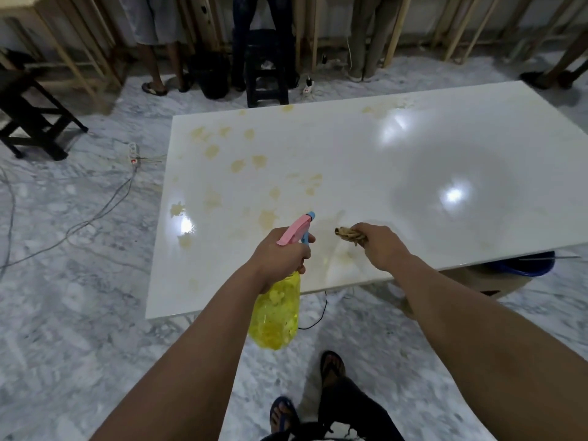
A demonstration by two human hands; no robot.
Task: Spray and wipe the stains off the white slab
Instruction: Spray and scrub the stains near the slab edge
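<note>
Left grip (280, 254) clasps yellow spray bottle (276, 313); right grip (383, 246) clutches bunched rag (350, 235).

grey marble floor (79, 281), black stools (267, 71), bare wooden wall framing (458, 27)

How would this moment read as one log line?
left hand: holds yellow plastic spray bottle | right hand: grips bunched tan cloth | glossy white slab: yellowish stains remain at left

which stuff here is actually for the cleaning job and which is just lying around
For the job: white slab, its yellowish stains, yellow spray bottle in the left hand, bunched cloth in the right hand.

Lying about: black stool, power strip, blue basin.
</note>
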